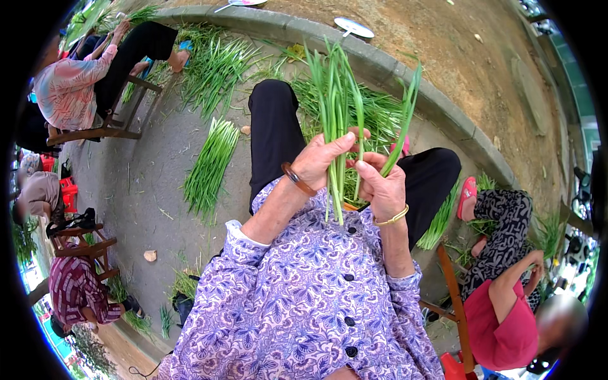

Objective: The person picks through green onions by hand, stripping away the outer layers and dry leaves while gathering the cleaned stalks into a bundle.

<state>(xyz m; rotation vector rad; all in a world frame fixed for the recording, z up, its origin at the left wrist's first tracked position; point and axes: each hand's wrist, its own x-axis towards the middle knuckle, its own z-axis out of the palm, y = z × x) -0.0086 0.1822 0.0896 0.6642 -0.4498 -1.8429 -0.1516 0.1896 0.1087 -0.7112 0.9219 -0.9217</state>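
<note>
My left hand, with a brown bangle at the wrist, grips a small bunch of garlic chives held upright above my lap. Their pale stem ends point down toward my shirt. Close beside it, my right hand, wearing a gold-coloured bracelet, pinches a broad green leaf that sticks up to the right. One thin stalk runs between the two hands; which of them holds it I cannot tell. Beyond my hands, a loose heap of chives lies on the ground between my knees.
On the pavement to the left lie a neat chive bundle and a larger pile. Another bundle is by my right knee. A curb curves ahead, with a hand fan beyond. Seated people are on both sides, one on a wooden chair.
</note>
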